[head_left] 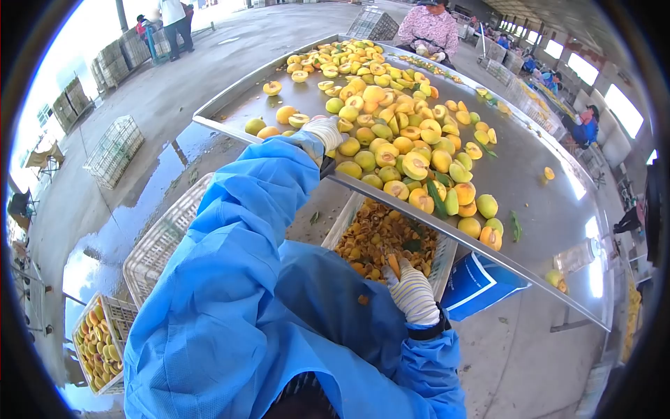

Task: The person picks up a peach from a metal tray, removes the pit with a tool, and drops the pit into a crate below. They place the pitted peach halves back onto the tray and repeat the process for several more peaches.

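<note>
Nearest the body, the right hand (413, 293) hovers over the crate (343, 222) of pits, fingers pinched on a small orange piece (393, 265) (apparently a pit): the discard step seems in hand. Farther out, the left hand (322, 133) rests among the peaches (391, 150) at the near edge of the steel table (537, 202); its grip cannot be told. The next move likely calls for closing on one fruit only.

Blue smock sleeves (237, 230); white ribbed knit gloves (413, 293); black wrist cuff (427, 329).
</note>
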The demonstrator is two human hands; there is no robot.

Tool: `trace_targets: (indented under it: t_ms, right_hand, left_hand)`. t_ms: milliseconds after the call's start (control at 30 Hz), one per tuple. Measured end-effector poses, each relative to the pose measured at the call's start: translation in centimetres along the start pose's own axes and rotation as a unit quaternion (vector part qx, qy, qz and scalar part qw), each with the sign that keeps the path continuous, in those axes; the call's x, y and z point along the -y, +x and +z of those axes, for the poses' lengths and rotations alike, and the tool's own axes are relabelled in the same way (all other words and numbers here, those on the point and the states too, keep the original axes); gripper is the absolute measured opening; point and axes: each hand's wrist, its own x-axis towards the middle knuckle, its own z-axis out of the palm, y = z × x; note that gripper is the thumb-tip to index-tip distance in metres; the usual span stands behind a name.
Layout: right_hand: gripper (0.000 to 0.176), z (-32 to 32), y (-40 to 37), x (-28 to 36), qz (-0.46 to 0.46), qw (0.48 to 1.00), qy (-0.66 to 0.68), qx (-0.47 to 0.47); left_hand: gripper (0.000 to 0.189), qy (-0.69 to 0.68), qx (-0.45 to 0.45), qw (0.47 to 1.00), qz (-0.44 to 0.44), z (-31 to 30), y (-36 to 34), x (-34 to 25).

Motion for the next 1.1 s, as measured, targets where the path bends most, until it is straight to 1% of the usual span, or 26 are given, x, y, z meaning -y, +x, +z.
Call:
trace_targets:
  t_ms: [67,100,167,233,267,300,367,433,467,500,533,567,633,667,700,767,800,833,900,933,1000,1033,1100]
  right_hand:
    - [0.062,0.1,0.2,-0.1,-0.008,1.0,0.0,-0.005]
    - [0.062,0.3,0.3,-0.1,-0.012,1.0,0.002,-0.006]
    - [0.061,0.5,0.5,0.1,-0.009,1.0,0.0,-0.005]
    - [0.06,0.3,0.7,0.5,-0.01,1.0,0.005,0.007]
    - [0.059,0.7,0.8,0.1,-0.015,1.0,0.007,-0.009]
    - [0.058,1.0,0.8,-0.4,-0.027,0.999,0.016,-0.027]
    - [0.057,1.5,0.7,-1.2,-0.05,0.996,0.039,-0.063]
    - [0.052,1.7,0.6,-1.8,-0.045,0.991,0.1,-0.08]
    - [0.05,1.8,0.7,-2.1,-0.04,0.985,0.141,-0.088]
    - [0.05,1.9,0.8,-2.0,-0.037,0.978,0.183,-0.096]
    - [0.046,1.3,0.6,-1.3,-0.045,0.965,0.243,-0.092]
    - [0.042,0.1,-0.1,-0.2,-0.052,0.948,0.302,-0.088]
    - [0.036,-0.8,-0.5,1.3,-0.066,0.909,0.402,-0.088]
    - [0.033,-0.7,-0.5,1.7,-0.07,0.889,0.442,-0.094]
    - [0.033,-0.5,-0.6,1.9,-0.069,0.884,0.451,-0.101]
    - [0.032,0.0,-0.7,2.1,-0.068,0.872,0.47,-0.116]
    - [0.033,0.4,-0.6,1.9,-0.074,0.881,0.45,-0.125]
    - [0.035,0.6,-0.4,1.6,-0.073,0.883,0.444,-0.136]
    - [0.038,1.1,-0.1,1.0,-0.072,0.886,0.431,-0.157]
    - [0.039,1.1,0.0,0.9,-0.075,0.877,0.448,-0.156]
    - [0.039,1.1,0.1,0.5,-0.09,0.901,0.392,-0.166]
    - [0.039,1.1,0.1,0.4,-0.097,0.911,0.363,-0.172]
    - [0.037,0.7,-0.2,0.7,-0.104,0.946,0.243,-0.189]
  left_hand:
    - [0.06,0.066,-0.08,0.995,0.015,-0.4,-0.3,-2.1]
    - [0.061,0.01,-0.062,0.994,0.09,0.1,0.6,-2.9]
    - [0.064,-0.105,-0.021,0.966,0.234,2.1,2.6,-4.3]
    - [0.065,-0.033,0.009,0.963,0.268,3.2,2.4,-6.6]
    - [0.068,-0.032,0.115,0.967,0.227,3.1,2.2,-7.8]
    - [0.066,0.006,0.128,0.963,0.238,3.1,1.8,-8.7]
    - [0.057,-0.047,0.118,0.973,0.195,2.8,1.3,-9.2]
    - [0.055,-0.109,0.089,0.978,0.156,2.5,0.7,-8.7]
    - [0.047,-0.191,0.046,0.975,0.105,2.5,0.1,-8.5]
    - [0.047,-0.329,0.002,0.937,0.117,2.2,-1.1,-7.6]
    - [0.049,-0.539,0.064,0.839,0.045,1.5,-3.1,-7.6]
    - [0.052,-0.714,0.122,0.688,-0.032,0.7,-5.4,-7.7]
    - [0.058,-0.803,0.167,0.57,-0.04,0.1,-10.3,-8.1]
    - [0.059,-0.825,0.176,0.537,-0.023,0.9,-12.6,-8.4]
    - [0.055,-0.827,0.224,0.515,-0.023,0.5,-15.1,-9.0]
    - [0.055,-0.827,0.252,0.503,-0.014,2.3,-17.5,-9.7]
    - [0.05,-0.859,0.272,0.433,-0.03,2.4,-19.7,-10.5]
    - [0.045,-0.896,0.253,0.363,-0.035,2.9,-20.1,-11.7]
    - [0.042,-0.911,0.29,0.29,-0.048,4.0,-19.8,-12.1]
    - [0.042,-0.906,0.279,0.312,-0.058,4.0,-20.1,-12.3]
    - [0.041,-0.896,0.252,0.358,-0.076,3.2,-20.3,-12.5]
    - [0.039,-0.898,0.246,0.355,-0.08,3.6,-20.1,-12.4]
    - [0.034,-0.903,0.233,0.351,-0.09,4.2,-19.7,-11.8]
